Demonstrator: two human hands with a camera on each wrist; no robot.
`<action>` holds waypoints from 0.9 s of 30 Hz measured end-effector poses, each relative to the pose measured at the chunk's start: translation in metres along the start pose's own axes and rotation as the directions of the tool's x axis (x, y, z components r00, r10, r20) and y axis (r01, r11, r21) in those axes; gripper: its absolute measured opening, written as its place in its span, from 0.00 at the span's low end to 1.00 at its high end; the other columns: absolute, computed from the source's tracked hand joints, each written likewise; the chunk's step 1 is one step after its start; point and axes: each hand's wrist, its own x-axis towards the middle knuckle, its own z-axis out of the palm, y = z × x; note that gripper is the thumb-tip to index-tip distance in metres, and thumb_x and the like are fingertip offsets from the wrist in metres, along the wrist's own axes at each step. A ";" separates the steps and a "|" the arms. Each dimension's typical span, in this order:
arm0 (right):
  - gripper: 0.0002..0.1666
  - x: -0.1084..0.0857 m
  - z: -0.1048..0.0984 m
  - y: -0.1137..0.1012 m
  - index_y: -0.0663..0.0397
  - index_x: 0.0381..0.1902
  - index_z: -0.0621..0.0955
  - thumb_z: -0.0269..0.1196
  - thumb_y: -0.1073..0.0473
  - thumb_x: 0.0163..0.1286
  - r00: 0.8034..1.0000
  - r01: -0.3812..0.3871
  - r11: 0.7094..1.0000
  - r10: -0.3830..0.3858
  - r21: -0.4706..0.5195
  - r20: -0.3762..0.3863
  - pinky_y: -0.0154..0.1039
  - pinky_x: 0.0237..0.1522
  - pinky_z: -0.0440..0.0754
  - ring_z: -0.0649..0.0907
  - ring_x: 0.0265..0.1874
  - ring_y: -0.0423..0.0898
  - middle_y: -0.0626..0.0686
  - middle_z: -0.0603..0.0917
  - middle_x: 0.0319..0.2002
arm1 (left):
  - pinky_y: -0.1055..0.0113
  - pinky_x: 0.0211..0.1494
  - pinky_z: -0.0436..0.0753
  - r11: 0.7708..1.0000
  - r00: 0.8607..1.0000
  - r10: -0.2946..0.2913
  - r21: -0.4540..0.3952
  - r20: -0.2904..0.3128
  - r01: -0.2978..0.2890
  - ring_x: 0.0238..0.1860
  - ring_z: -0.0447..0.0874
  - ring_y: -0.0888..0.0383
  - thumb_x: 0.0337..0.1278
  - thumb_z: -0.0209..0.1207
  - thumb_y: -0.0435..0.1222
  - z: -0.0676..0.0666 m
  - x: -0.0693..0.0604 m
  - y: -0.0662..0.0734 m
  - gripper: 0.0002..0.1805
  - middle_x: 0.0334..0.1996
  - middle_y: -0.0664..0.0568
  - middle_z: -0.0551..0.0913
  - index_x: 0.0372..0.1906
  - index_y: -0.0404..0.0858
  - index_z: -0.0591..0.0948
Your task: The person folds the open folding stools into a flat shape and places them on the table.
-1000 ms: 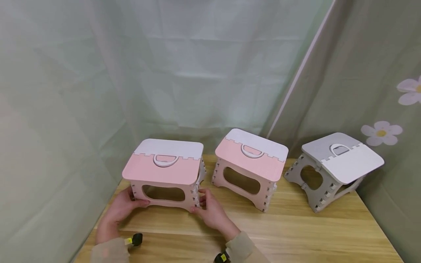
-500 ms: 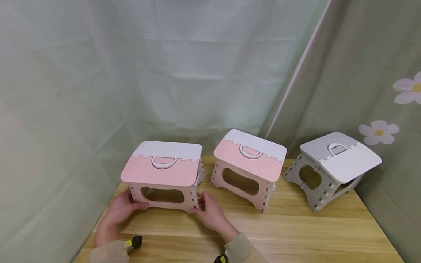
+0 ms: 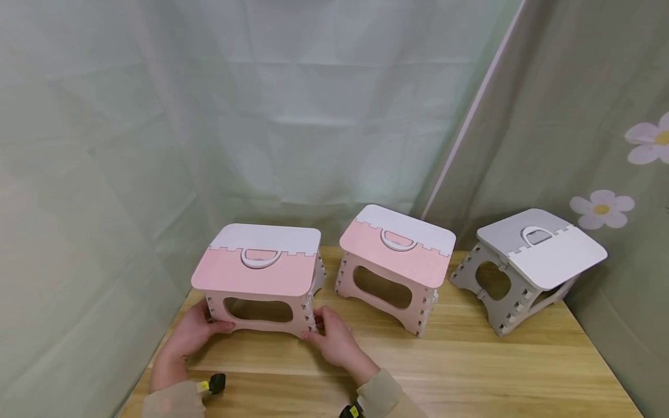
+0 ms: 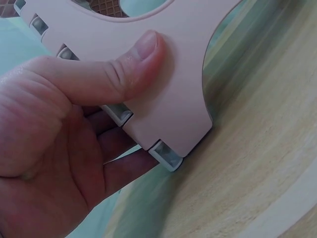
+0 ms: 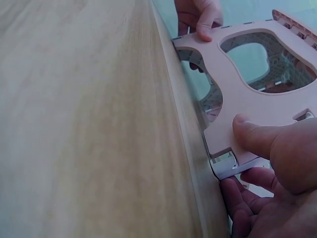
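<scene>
The leftmost pink and white folding stool (image 3: 256, 273) stands unfolded on the wooden table, its front leg panel facing me. My left hand (image 3: 193, 332) grips the left leg, thumb on the front face and fingers behind the edge. In the left wrist view the left hand (image 4: 64, 114) has its thumb flat on the pink panel (image 4: 173, 74). My right hand (image 3: 338, 341) holds the right leg low down. In the right wrist view the right hand (image 5: 277, 173) pinches the lower corner of the panel (image 5: 233, 104), fingers partly under the hinged edge.
A second pink and white stool (image 3: 399, 247) stands just right of the held one. Farther right is a grey and white stool (image 3: 543, 249), turned at an angle. Pale curtains (image 3: 324, 116) hang behind and beside the wooden table (image 3: 470, 371).
The head view has shifted slightly. Both hands keep their hold on the left stool, and no stool has visibly moved on the table.
</scene>
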 end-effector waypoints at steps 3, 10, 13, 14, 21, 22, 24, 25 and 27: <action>0.25 0.000 -0.001 0.000 0.54 0.59 0.78 0.74 0.50 0.73 1.000 0.001 1.000 -0.001 0.003 0.007 0.50 0.58 0.78 0.81 0.50 0.46 0.46 0.81 0.49 | 0.37 0.67 0.74 1.000 1.000 0.011 -0.002 0.001 -0.011 0.60 0.79 0.36 0.55 0.81 0.39 0.000 0.000 0.000 0.47 0.63 0.26 0.78 0.71 0.21 0.68; 0.25 0.000 -0.001 -0.001 0.53 0.59 0.78 0.74 0.49 0.72 1.000 -0.006 1.000 0.006 -0.011 0.002 0.56 0.60 0.73 0.82 0.51 0.47 0.45 0.82 0.49 | 0.39 0.65 0.76 1.000 1.000 0.018 0.007 0.001 -0.018 0.61 0.79 0.37 0.55 0.81 0.40 0.000 -0.001 0.001 0.48 0.63 0.27 0.78 0.72 0.21 0.68; 0.25 0.000 -0.001 -0.001 0.54 0.59 0.78 0.74 0.49 0.72 1.000 -0.002 1.000 0.002 -0.019 0.003 0.56 0.60 0.73 0.82 0.51 0.47 0.45 0.82 0.49 | 0.39 0.65 0.76 1.000 1.000 0.015 0.003 0.003 -0.015 0.61 0.79 0.36 0.55 0.81 0.40 0.000 -0.001 0.000 0.48 0.64 0.27 0.78 0.72 0.21 0.67; 0.25 0.000 -0.001 -0.001 0.54 0.59 0.78 0.74 0.49 0.73 1.000 -0.001 1.000 0.001 -0.019 0.005 0.55 0.60 0.73 0.82 0.51 0.47 0.46 0.82 0.49 | 0.40 0.65 0.76 1.000 1.000 0.015 0.005 0.003 -0.015 0.61 0.79 0.36 0.55 0.81 0.40 0.000 0.000 -0.001 0.48 0.64 0.27 0.78 0.72 0.21 0.67; 0.26 0.001 -0.002 0.001 0.53 0.60 0.78 0.74 0.49 0.73 1.000 -0.005 1.000 0.006 -0.015 0.010 0.58 0.61 0.70 0.82 0.52 0.47 0.46 0.82 0.50 | 0.42 0.64 0.77 1.000 1.000 0.019 0.023 0.003 -0.019 0.61 0.79 0.37 0.55 0.81 0.41 0.000 0.000 -0.001 0.48 0.63 0.27 0.79 0.72 0.21 0.68; 0.26 0.001 -0.002 0.001 0.54 0.60 0.78 0.74 0.49 0.73 1.000 -0.005 1.000 0.005 -0.015 0.010 0.58 0.61 0.71 0.82 0.52 0.47 0.46 0.82 0.50 | 0.41 0.64 0.77 1.000 1.000 0.018 0.021 0.003 -0.018 0.61 0.79 0.37 0.55 0.80 0.41 0.000 0.000 -0.002 0.48 0.64 0.27 0.78 0.72 0.21 0.68; 0.26 0.001 -0.002 0.001 0.54 0.60 0.78 0.74 0.49 0.73 1.000 -0.003 1.000 0.003 -0.017 0.008 0.57 0.61 0.71 0.82 0.51 0.47 0.45 0.82 0.50 | 0.39 0.65 0.76 1.000 1.000 0.018 0.015 0.004 -0.018 0.61 0.79 0.37 0.55 0.80 0.40 0.000 0.000 -0.002 0.48 0.64 0.27 0.78 0.72 0.21 0.67; 0.26 0.001 -0.002 0.002 0.54 0.60 0.78 0.74 0.49 0.72 1.000 -0.002 1.000 0.002 -0.017 0.006 0.57 0.60 0.72 0.82 0.51 0.47 0.45 0.82 0.49 | 0.39 0.65 0.76 1.000 1.000 0.019 0.013 0.006 -0.019 0.61 0.78 0.37 0.56 0.80 0.40 0.000 0.000 -0.002 0.48 0.64 0.27 0.78 0.72 0.21 0.67; 0.26 0.001 -0.002 0.002 0.53 0.60 0.79 0.74 0.49 0.72 1.000 -0.001 1.000 0.002 -0.019 0.004 0.56 0.60 0.72 0.82 0.51 0.46 0.45 0.82 0.49 | 0.40 0.64 0.76 1.000 1.000 0.020 0.014 0.005 -0.020 0.61 0.79 0.37 0.56 0.80 0.40 0.000 0.001 -0.003 0.48 0.64 0.27 0.78 0.72 0.22 0.67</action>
